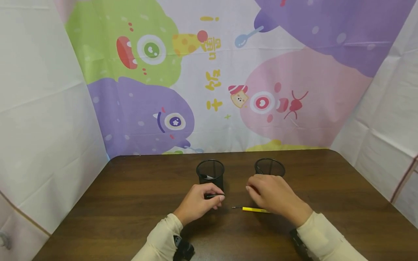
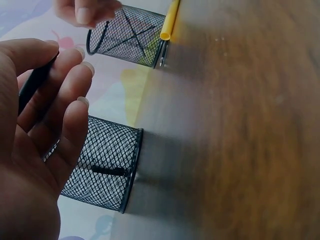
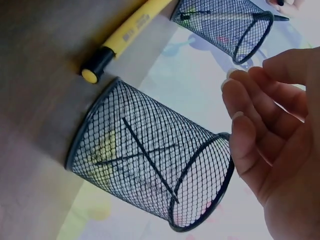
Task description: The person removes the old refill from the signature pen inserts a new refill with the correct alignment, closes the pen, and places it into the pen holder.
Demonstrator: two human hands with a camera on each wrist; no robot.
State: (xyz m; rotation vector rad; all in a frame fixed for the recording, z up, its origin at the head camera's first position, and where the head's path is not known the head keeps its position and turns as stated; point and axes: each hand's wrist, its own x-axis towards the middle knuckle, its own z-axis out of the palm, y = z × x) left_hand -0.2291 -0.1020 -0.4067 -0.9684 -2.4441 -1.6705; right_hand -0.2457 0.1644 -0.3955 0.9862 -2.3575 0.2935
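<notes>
My left hand [image 1: 197, 203] pinches a slim black pen part [image 2: 36, 82] between thumb and fingers, in front of the left mesh pen cup [image 1: 212, 184]. My right hand [image 1: 277, 195], fingers loosely bent with nothing visible between them, hovers before the right mesh pen cup [image 3: 107, 117]. Below it lies a yellow pen barrel [image 1: 254, 210], partly hidden by that hand in the head view. A thin refill [image 1: 236, 207] sticks out of the barrel's open end. The other end has a black section with a yellow button [image 3: 90, 75].
A pen with black ends [image 1: 207, 177] leans inside the left cup. Thin dark sticks [image 3: 145, 150] appear crossed in the right cup. Both cups stand toward the back of the brown wooden table [image 1: 147, 181]. A printed cartoon cloth [image 1: 218, 134] hangs behind it.
</notes>
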